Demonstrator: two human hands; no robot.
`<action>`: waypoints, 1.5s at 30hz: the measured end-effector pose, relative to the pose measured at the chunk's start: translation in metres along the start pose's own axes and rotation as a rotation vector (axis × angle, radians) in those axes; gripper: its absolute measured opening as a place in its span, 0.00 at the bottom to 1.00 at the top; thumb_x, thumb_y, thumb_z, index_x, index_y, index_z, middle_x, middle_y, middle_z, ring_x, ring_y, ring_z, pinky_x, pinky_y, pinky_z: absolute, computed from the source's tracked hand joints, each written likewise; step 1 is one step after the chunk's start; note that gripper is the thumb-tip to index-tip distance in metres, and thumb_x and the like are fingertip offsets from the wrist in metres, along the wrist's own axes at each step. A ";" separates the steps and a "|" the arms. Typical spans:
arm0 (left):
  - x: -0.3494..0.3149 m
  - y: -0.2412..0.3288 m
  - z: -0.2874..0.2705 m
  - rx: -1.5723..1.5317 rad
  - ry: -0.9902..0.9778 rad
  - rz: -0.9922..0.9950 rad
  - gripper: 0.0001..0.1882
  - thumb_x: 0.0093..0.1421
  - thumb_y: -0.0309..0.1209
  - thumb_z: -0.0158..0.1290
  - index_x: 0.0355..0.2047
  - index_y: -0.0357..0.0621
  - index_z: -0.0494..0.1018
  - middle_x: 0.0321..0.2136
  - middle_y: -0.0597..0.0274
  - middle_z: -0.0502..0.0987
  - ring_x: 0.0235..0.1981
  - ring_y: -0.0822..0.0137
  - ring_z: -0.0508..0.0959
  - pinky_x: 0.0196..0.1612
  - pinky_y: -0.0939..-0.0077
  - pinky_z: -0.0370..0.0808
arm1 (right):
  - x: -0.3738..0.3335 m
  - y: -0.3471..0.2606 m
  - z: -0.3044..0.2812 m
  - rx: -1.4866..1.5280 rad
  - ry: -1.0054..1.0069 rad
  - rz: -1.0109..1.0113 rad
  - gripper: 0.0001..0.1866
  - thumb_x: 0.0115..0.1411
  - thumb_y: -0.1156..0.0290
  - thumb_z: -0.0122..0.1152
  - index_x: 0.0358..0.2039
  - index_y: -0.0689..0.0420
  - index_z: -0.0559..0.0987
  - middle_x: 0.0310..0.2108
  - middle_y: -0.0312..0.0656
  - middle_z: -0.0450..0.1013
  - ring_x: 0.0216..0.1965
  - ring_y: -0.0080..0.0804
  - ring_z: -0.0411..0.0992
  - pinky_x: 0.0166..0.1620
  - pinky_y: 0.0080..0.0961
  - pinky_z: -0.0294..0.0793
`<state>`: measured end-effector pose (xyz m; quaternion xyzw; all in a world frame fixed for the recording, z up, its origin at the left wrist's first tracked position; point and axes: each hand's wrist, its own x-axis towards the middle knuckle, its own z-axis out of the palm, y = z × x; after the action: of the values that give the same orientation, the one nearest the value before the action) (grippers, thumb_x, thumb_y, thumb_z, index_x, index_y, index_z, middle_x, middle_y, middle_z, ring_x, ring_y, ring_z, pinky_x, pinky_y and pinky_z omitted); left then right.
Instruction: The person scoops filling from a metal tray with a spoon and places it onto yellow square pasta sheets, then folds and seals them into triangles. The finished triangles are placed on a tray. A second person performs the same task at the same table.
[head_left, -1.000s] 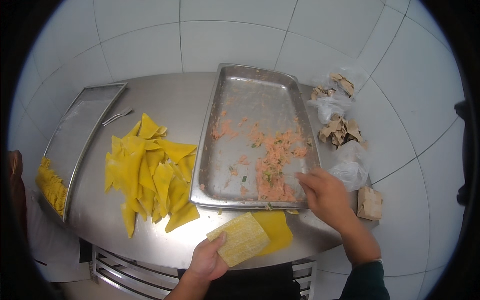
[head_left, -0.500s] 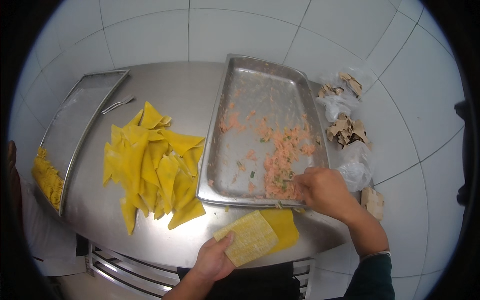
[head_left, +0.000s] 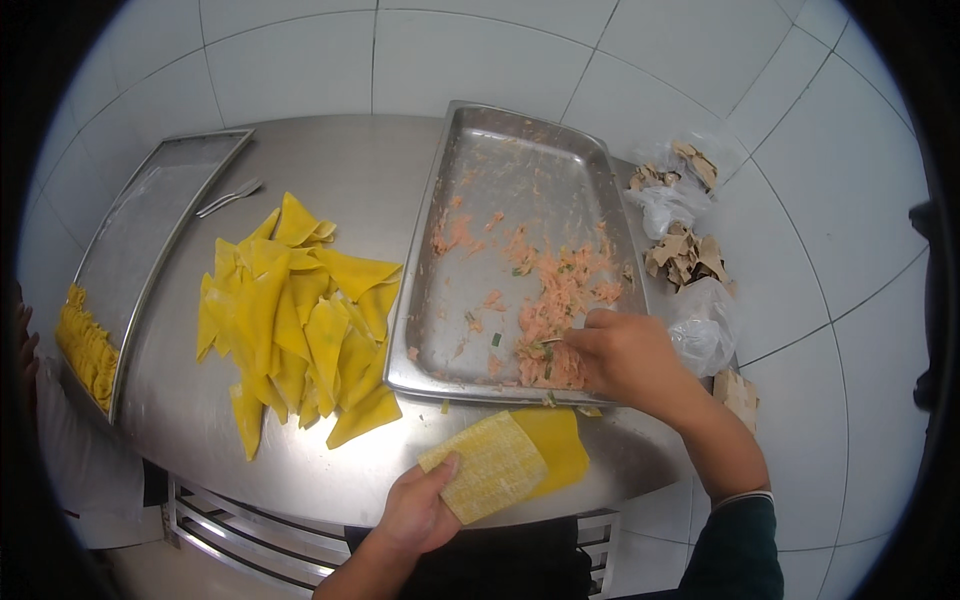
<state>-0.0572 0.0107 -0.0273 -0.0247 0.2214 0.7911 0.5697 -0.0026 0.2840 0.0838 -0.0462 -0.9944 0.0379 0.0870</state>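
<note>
The right hand (head_left: 628, 360) is pinching pink minced filling (head_left: 552, 312) in the big metal tray (head_left: 520, 150); the left hand (head_left: 418, 512) is gripping a square yellow dough sheet (head_left: 485, 477) between thumb and fingers

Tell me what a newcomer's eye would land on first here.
The bright heap of folded yellow wrappers on the steel table stands out, left of centre. Beside it lies a large metal tray smeared with pink filling, where the right hand scoops at the near edge. At the table's front, the left hand holds a flat square wrapper.
</note>
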 end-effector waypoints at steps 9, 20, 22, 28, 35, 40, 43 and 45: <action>0.003 -0.001 -0.002 0.026 0.013 0.015 0.28 0.72 0.36 0.43 0.66 0.31 0.55 0.63 0.44 0.65 0.64 0.49 0.68 0.67 0.50 0.64 | 0.000 0.008 -0.011 0.135 -0.300 0.049 0.09 0.54 0.70 0.61 0.32 0.58 0.86 0.27 0.48 0.79 0.31 0.49 0.78 0.36 0.42 0.77; 0.004 -0.002 -0.003 0.041 0.010 0.013 0.28 0.72 0.37 0.42 0.66 0.31 0.55 0.62 0.43 0.66 0.63 0.48 0.69 0.66 0.49 0.65 | -0.031 -0.005 -0.016 0.271 -0.080 0.134 0.07 0.53 0.76 0.62 0.32 0.63 0.85 0.27 0.51 0.79 0.28 0.48 0.77 0.33 0.35 0.75; 0.004 -0.003 -0.005 0.044 0.024 0.023 0.28 0.72 0.37 0.42 0.66 0.31 0.55 0.62 0.43 0.66 0.63 0.48 0.69 0.66 0.49 0.65 | -0.030 -0.004 -0.016 0.336 -0.144 0.161 0.09 0.56 0.74 0.61 0.34 0.63 0.85 0.27 0.52 0.80 0.28 0.46 0.78 0.33 0.36 0.75; 0.003 -0.004 0.002 0.048 0.039 0.061 0.29 0.72 0.39 0.42 0.66 0.32 0.56 0.62 0.45 0.66 0.62 0.49 0.69 0.66 0.51 0.64 | -0.037 -0.014 -0.024 0.696 0.008 0.317 0.09 0.60 0.74 0.64 0.39 0.64 0.84 0.26 0.48 0.79 0.25 0.29 0.75 0.31 0.27 0.73; -0.014 -0.018 0.044 0.036 0.124 0.302 0.30 0.72 0.40 0.40 0.68 0.35 0.53 0.63 0.45 0.65 0.65 0.50 0.66 0.68 0.52 0.61 | -0.079 -0.086 0.023 0.687 0.400 0.015 0.20 0.53 0.85 0.62 0.47 0.60 0.83 0.29 0.44 0.74 0.27 0.34 0.73 0.30 0.27 0.72; -0.032 -0.018 0.059 0.052 0.144 0.425 0.29 0.74 0.41 0.35 0.68 0.35 0.52 0.63 0.45 0.63 0.65 0.50 0.65 0.70 0.51 0.59 | -0.098 -0.120 0.083 0.559 0.592 -0.056 0.28 0.43 0.88 0.62 0.49 0.58 0.83 0.30 0.43 0.71 0.26 0.37 0.71 0.29 0.30 0.71; -0.035 -0.020 0.059 0.072 0.222 0.463 0.28 0.75 0.41 0.33 0.68 0.35 0.52 0.64 0.45 0.62 0.65 0.50 0.64 0.70 0.50 0.59 | -0.104 -0.124 0.089 0.536 0.535 -0.068 0.30 0.42 0.88 0.61 0.49 0.57 0.83 0.30 0.43 0.71 0.25 0.37 0.71 0.29 0.30 0.72; -0.034 -0.021 0.056 0.054 0.244 0.469 0.27 0.75 0.41 0.32 0.67 0.35 0.52 0.65 0.45 0.61 0.66 0.50 0.64 0.70 0.50 0.59 | -0.106 -0.124 0.081 0.521 0.468 -0.062 0.28 0.44 0.88 0.61 0.49 0.58 0.83 0.30 0.44 0.71 0.25 0.38 0.71 0.28 0.29 0.72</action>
<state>-0.0145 0.0073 0.0267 -0.0527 0.3090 0.8865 0.3404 0.0767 0.1446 -0.0034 0.0004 -0.9053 0.2762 0.3228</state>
